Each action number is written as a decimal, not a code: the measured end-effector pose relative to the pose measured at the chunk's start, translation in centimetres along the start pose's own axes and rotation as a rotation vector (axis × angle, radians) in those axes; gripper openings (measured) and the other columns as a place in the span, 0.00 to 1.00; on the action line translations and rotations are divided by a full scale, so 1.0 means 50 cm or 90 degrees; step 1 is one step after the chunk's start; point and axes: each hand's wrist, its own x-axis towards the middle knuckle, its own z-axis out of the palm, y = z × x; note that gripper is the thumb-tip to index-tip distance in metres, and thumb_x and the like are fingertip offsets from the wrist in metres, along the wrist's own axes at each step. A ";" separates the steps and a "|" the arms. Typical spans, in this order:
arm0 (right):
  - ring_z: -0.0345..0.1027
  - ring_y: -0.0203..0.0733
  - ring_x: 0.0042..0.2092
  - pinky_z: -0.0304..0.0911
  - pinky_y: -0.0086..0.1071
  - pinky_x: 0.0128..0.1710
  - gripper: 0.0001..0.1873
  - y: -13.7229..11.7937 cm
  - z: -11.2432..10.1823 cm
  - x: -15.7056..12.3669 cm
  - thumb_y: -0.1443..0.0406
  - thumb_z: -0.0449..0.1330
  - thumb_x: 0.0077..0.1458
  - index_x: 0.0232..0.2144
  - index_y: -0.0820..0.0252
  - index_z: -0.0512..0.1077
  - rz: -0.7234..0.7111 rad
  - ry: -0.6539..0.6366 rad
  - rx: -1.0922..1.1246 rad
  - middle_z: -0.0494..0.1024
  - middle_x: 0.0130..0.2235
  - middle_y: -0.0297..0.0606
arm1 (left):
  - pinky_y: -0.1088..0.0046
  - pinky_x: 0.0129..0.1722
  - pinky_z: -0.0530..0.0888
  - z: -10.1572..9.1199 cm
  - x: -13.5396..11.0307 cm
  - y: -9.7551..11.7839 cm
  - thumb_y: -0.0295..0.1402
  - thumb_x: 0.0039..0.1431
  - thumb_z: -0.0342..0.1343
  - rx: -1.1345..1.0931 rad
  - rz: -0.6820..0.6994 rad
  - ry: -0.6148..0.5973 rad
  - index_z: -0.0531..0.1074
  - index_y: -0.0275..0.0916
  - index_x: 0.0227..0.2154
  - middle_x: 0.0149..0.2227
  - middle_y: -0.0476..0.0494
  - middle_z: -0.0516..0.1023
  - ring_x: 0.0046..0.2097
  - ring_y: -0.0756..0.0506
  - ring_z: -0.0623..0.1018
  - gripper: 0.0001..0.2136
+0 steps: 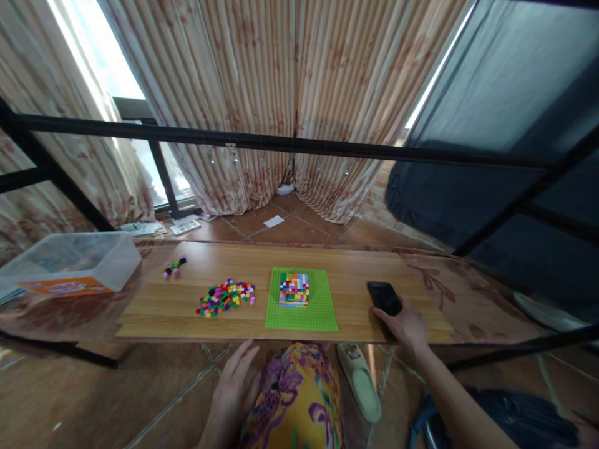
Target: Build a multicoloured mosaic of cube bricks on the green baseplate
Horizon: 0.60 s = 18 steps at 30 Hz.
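My right hand (pixel 406 324) rests on the right part of the wooden board (pixel 187 312), its fingers touching the near edge of a black phone (pixel 384 297) that lies flat there. My left hand (pixel 234 386) hangs below the board's front edge, beside my knee in flowered cloth, fingers stretched out and holding nothing. In the middle lies a green baseplate (pixel 318 315) with a block of many-coloured small bricks (pixel 294 289) built on it. Left of it sits a loose pile of coloured bricks (pixel 225 297).
A small purple, green and black brick piece (pixel 174 267) lies at the board's far left. A clear plastic bin (pixel 70 262) stands left of the board. A black metal bar (pixel 299 144) crosses in front of the curtains. A light green slipper (pixel 360 380) is on the tile floor.
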 end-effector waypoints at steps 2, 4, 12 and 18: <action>0.65 0.62 0.50 0.58 0.49 0.47 0.44 -0.023 0.008 -0.017 0.44 0.58 0.44 0.55 0.69 0.61 0.004 -0.006 -0.007 0.72 0.50 0.59 | 0.64 0.52 0.73 -0.003 0.001 0.006 0.34 0.59 0.48 -0.011 -0.022 -0.015 0.67 0.44 0.51 0.55 0.42 0.70 0.54 0.44 0.73 0.17; 0.65 0.62 0.51 0.59 0.48 0.47 0.46 -0.042 0.013 -0.032 0.44 0.58 0.43 0.57 0.69 0.59 0.007 -0.012 -0.008 0.72 0.51 0.58 | 0.64 0.53 0.73 -0.009 0.003 0.012 0.34 0.59 0.47 -0.023 -0.035 -0.033 0.67 0.44 0.52 0.56 0.43 0.69 0.55 0.44 0.72 0.17; 0.64 0.66 0.52 0.60 0.48 0.47 0.48 -0.071 0.002 -0.058 0.44 0.57 0.43 0.59 0.68 0.57 0.015 -0.030 -0.007 0.71 0.52 0.57 | 0.61 0.54 0.71 -0.044 0.037 0.018 0.32 0.60 0.47 0.039 -0.015 -0.011 0.66 0.39 0.52 0.56 0.39 0.68 0.56 0.42 0.70 0.17; 0.64 0.69 0.52 0.59 0.52 0.49 0.46 -0.062 0.005 -0.060 0.41 0.53 0.44 0.56 0.68 0.62 0.002 -0.052 -0.013 0.71 0.51 0.61 | 0.50 0.57 0.62 -0.044 0.174 0.004 0.30 0.58 0.50 0.184 0.014 0.016 0.64 0.43 0.54 0.59 0.38 0.63 0.59 0.38 0.64 0.20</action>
